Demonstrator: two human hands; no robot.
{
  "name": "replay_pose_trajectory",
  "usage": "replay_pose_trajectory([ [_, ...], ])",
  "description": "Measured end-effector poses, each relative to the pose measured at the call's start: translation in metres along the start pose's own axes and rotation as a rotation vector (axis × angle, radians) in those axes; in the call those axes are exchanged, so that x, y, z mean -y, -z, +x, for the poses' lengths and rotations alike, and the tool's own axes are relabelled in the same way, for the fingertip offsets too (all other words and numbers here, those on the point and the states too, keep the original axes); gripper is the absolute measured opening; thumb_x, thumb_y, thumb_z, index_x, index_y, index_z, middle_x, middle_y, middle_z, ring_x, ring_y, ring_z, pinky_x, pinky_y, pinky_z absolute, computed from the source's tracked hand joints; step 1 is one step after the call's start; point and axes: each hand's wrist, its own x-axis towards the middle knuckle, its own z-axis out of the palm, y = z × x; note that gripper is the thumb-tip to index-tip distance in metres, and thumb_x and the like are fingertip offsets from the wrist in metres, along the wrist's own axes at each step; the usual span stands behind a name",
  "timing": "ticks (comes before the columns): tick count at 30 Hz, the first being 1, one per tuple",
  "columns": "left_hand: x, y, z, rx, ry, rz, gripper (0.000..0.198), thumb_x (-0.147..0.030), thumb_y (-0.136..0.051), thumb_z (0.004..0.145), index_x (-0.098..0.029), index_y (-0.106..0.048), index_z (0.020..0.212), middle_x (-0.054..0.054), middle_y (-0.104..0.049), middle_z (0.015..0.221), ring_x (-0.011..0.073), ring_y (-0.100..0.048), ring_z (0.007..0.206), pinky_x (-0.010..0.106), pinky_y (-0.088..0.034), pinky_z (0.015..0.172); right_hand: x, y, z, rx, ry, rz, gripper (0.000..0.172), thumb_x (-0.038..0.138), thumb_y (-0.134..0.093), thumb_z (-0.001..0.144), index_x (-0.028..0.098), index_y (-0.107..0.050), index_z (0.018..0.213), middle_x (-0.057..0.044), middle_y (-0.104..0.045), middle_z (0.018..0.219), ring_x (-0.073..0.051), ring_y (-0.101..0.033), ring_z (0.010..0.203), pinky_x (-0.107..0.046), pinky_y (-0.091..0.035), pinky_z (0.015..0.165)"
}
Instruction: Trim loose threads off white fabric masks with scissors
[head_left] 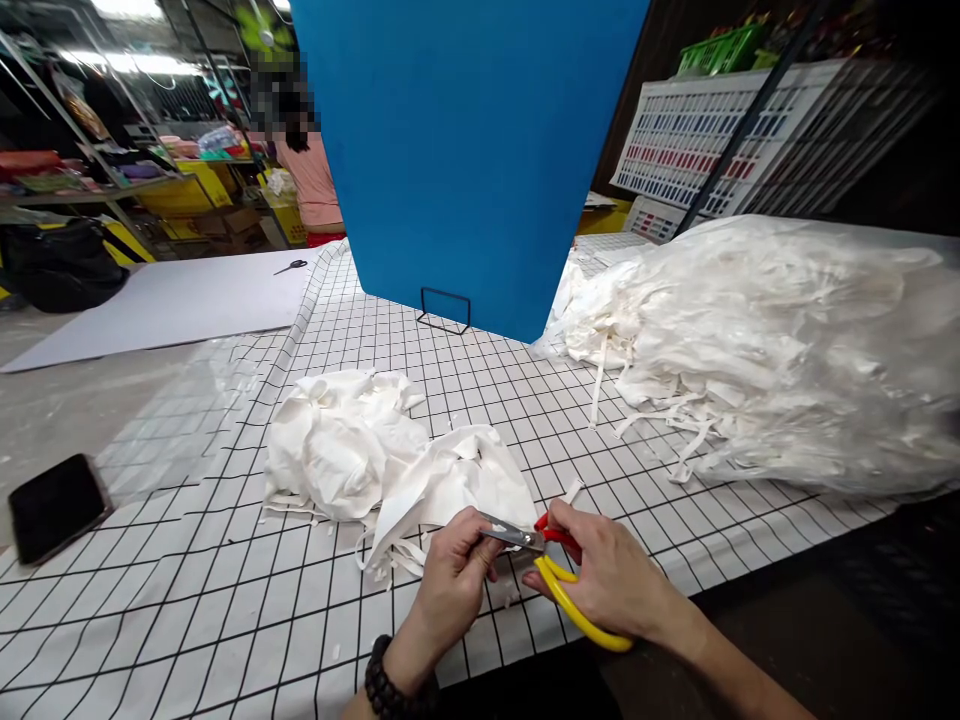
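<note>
My right hand (600, 560) grips a pair of scissors (529, 537) with one red and one yellow handle. Their blades point left and lie apart, reaching to the fingertips of my left hand (459, 560). Those left fingers are pinched together on the edge of a white cloth piece (457, 470); the exact bit between the fingertips is hard to see. A strap end (573, 491) sticks out just above my right hand. Behind and to the left, a crumpled heap of white cloth (330, 440) touches the piece. Small white scraps lie around on the checked tablecloth (247, 600).
A tall blue board (480, 160) stands at the back on a black wire stand (445, 310). At right bulges a clear bag (787, 350) of white straps and cloth. A phone (58, 508) lies far left; small black scissors (291, 267) sit behind. A person (311, 180) stands beyond.
</note>
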Motion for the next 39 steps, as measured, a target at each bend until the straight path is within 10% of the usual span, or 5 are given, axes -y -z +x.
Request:
replay_pose_trajectory([
  [21, -0.003, 0.002, 0.001, 0.049, 0.069, -0.055, 0.028, -0.035, -0.054, 0.093, -0.016, -0.068, 0.078, 0.002, -0.054, 0.074, 0.0126, -0.052, 0.060, 0.022, -0.043, 0.054, -0.010, -0.005, 0.003, -0.070, 0.054, -0.060, 0.034, 0.047, -0.067, 0.074, 0.023, -0.044, 0.070, 0.005, -0.050, 0.056, -0.012, -0.042, 0.048, -0.024, -0.027, 0.051],
  [32, -0.019, 0.022, 0.020, 0.011, -0.023, 0.152, 0.029, -0.034, -0.051, 0.094, -0.017, -0.067, 0.077, 0.003, -0.058, 0.074, 0.0162, -0.056, 0.071, 0.026, -0.044, 0.068, -0.052, 0.015, 0.004, -0.033, -0.138, 0.607, 0.041, 0.045, -0.073, 0.075, 0.024, -0.038, 0.075, 0.008, -0.040, 0.064, -0.011, -0.039, 0.058, -0.023, -0.037, 0.054],
  [36, -0.042, 0.067, 0.044, -0.200, -0.123, 0.294, 0.025, -0.036, -0.055, 0.091, -0.017, -0.066, 0.080, 0.002, -0.063, 0.076, 0.0162, -0.059, 0.074, 0.026, -0.047, 0.068, -0.085, 0.015, 0.004, -0.211, -0.255, 0.557, 0.043, 0.050, -0.072, 0.074, 0.024, -0.038, 0.069, 0.008, -0.042, 0.059, -0.011, -0.041, 0.051, -0.024, -0.038, 0.050],
  [39, -0.067, 0.124, 0.071, -0.642, -0.242, 0.575, 0.028, -0.042, -0.058, 0.088, -0.015, -0.068, 0.087, -0.001, -0.065, 0.082, 0.0142, -0.059, 0.079, 0.024, -0.046, 0.071, -0.109, 0.023, 0.012, -0.342, -0.393, 0.324, 0.039, 0.053, -0.069, 0.074, 0.024, -0.043, 0.069, 0.005, -0.052, 0.061, -0.013, -0.049, 0.052, -0.025, -0.041, 0.049],
])
